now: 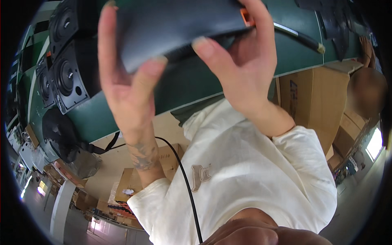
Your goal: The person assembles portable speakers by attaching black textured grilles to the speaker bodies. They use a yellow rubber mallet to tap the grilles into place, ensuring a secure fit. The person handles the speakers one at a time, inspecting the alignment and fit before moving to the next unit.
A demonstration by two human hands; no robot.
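Observation:
Both hands grip a smooth black housing at the top of the view, above the green table. My left hand holds its left end, thumb on the near edge and a finger up the side. At the other end my right hand has its thumb along the near edge and fingers around the right side. By the right fingers shows an orange part at the housing's end. The far side of the housing is cut off by the frame, so its exact kind is unclear.
Several black speakers stand on the green table at left, near a black bag. A black-and-silver rod-like tool lies at right. Cardboard boxes stand below the table edge. A cable hangs before me. Another person's hand is far right.

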